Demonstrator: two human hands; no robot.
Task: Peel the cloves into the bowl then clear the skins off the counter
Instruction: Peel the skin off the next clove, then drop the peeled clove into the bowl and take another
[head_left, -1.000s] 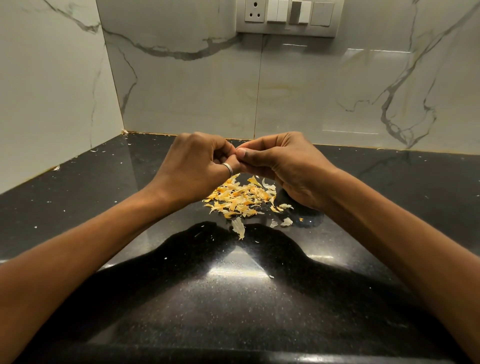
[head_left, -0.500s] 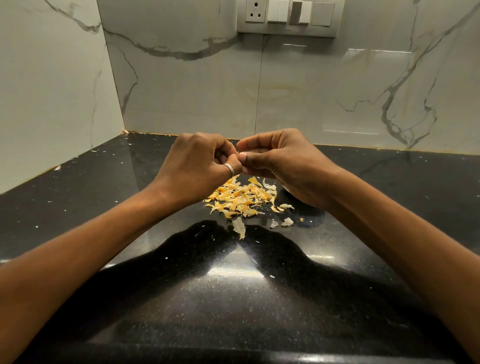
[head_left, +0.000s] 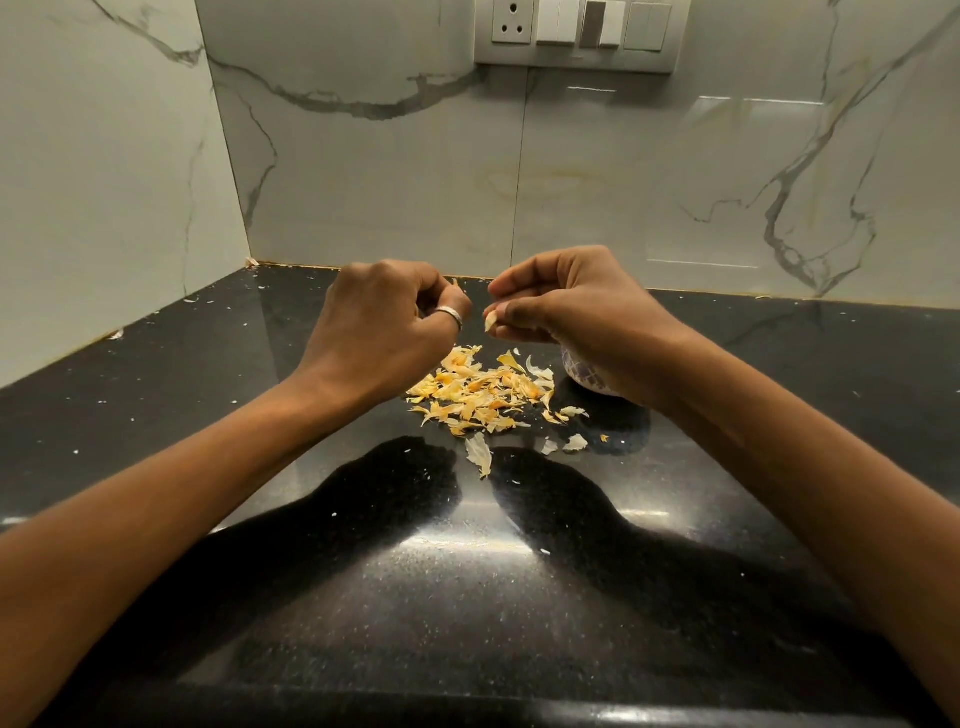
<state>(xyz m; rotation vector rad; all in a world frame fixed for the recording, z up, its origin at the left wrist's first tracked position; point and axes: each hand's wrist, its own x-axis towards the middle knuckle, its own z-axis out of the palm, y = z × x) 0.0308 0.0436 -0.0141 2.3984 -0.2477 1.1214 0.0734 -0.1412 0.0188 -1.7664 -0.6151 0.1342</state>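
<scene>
Head view: both hands raised over the heap of skins

The left hand (head_left: 384, 327) is hovering above the black counter (head_left: 467, 597) with its fingers curled tight into the palm. A small yellowish tip, which I am taking as the clove (head_left: 456, 283), is peeking out above those fingers; the rest of it is hidden inside the grip. A silver ring (head_left: 451, 314) is showing on one finger of that hand.

The right hand (head_left: 576, 306) is hanging just beside the left, apart from it. Its thumb and fingertips are pinching a pale peel scrap (head_left: 490, 322), and the other fingers are bending loosely behind.

The pile of skins (head_left: 480, 395) is lying on the counter below and between the two hands, orange-yellow and papery. A few paler flakes are lying loose at its near edge, the largest one (head_left: 479, 453) closest to the camera. Tiny white specks are lying scattered over the counter.

The bowl (head_left: 584, 373) is sitting just to the right of the pile. The right hand and wrist are covering most of it, so only part of its patterned side is showing and its contents are out of sight.

Marble wall tiles (head_left: 389, 182) are closing off the corner behind, with a switch panel (head_left: 576, 36) at the top.
</scene>
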